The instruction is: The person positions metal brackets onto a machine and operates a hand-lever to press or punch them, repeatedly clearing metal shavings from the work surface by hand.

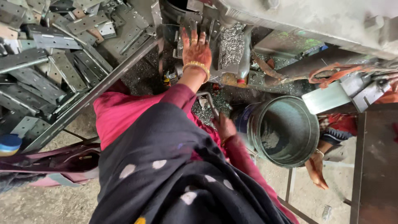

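Shavings [232, 43] lie heaped at twelve o'clock, and my left hand [196, 52] rests there open, fingers spread flat on the metal piece [207, 23] in the machine, likely to hold it steady. My right hand [226, 126], blurred at five o'clock of it, seems curled round a thin handle [209, 103] beside the bucket [286, 130], which stands under the bench as if to catch scrap.

The left hand [196, 50] has a dark reddish-brown pattern on its back and a gold bangle [197, 66] at the wrist. The sleeve [124, 112] is magenta pink. The shawl [174, 178] is very dark navy with pale white spots. The perforated metal brackets [54, 54] are dull grey. The bucket [286, 130] is grey-green inside. The cap [9, 143] is blue.
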